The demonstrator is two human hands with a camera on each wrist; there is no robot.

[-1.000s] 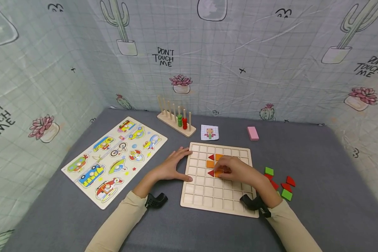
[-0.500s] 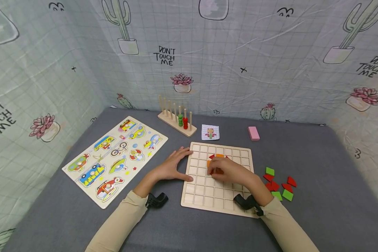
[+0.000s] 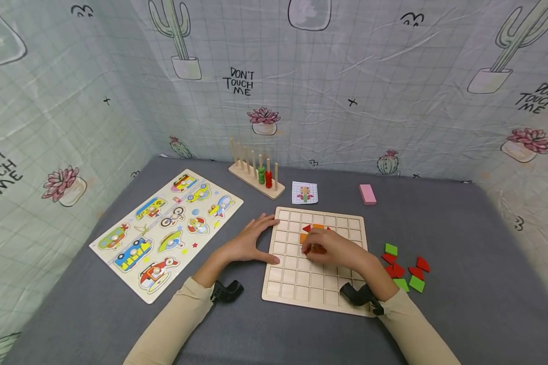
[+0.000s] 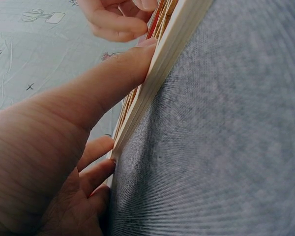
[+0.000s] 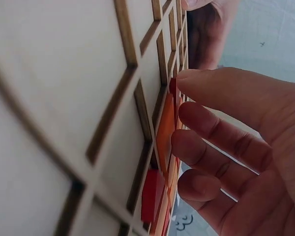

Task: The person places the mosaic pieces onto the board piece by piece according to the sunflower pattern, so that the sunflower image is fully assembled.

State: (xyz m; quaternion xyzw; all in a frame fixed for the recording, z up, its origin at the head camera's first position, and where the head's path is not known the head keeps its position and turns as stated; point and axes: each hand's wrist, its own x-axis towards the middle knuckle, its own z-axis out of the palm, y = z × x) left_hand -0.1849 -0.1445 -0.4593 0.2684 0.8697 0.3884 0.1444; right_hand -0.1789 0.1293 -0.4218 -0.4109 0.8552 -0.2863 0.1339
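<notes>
A wooden grid board [image 3: 296, 290] lies on the table in front of me. My left hand [image 3: 244, 244] rests at its left edge, thumb and fingers spread apart along the rim. Over the middle of the board, my right hand [image 3: 335, 248] pinches a small red triangle [image 5: 174, 86] between thumb and index finger, low in the grid. Its other fingers are bent close above an orange square [image 5: 164, 133]. Another red triangle [image 3: 307, 228] sits in a cell farther back, beside an orange square [image 3: 318, 226]. My fingers hide part of the pieces beneath them.
Several loose green and red pieces [image 3: 417, 284] lie right of the board. Behind it are a pattern card [image 3: 304, 193], a pink block [image 3: 367, 194] and a peg stand [image 3: 255, 181] with green and red beads. A vehicle puzzle board [image 3: 166, 235] lies at left.
My right hand has shifted slightly left, from the orange piece to the red triangle beside it; its forearm now uncovers another green piece. The left hand stays at the board's edge.
</notes>
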